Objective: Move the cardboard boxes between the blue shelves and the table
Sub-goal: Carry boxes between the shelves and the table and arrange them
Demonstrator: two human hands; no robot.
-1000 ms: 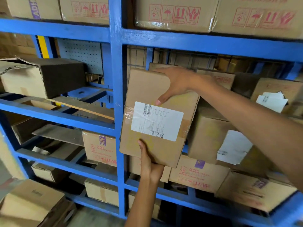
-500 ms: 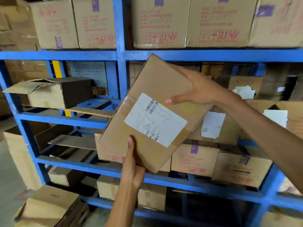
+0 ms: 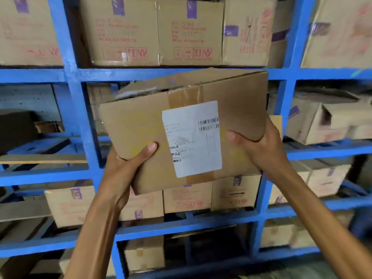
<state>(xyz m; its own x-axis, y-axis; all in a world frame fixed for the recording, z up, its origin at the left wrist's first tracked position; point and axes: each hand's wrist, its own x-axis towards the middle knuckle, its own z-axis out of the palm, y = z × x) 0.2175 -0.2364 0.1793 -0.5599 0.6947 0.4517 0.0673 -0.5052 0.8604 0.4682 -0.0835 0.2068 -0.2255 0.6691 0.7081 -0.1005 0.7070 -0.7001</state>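
A brown cardboard box (image 3: 141,125) with a white shipping label and brown tape is held in the air in front of the blue shelves (image 3: 76,121). My left hand (image 3: 128,164) grips its lower left corner, thumb on the front face. My right hand (image 3: 259,150) grips its lower right corner from beneath. The box is tilted, its right end higher, level with the middle shelf bay. The table is out of view.
Large printed cartons (image 3: 157,31) fill the top shelf. Smaller boxes (image 3: 187,198) with purple tape sit on the shelf below the held box. More boxes (image 3: 322,121) lie in the right bay. A dark box (image 3: 16,127) sits at the left.
The box has come away from the shelf and turned so its long side runs left to right. My right hand moved from its top to its lower right corner. The view has shifted upward.
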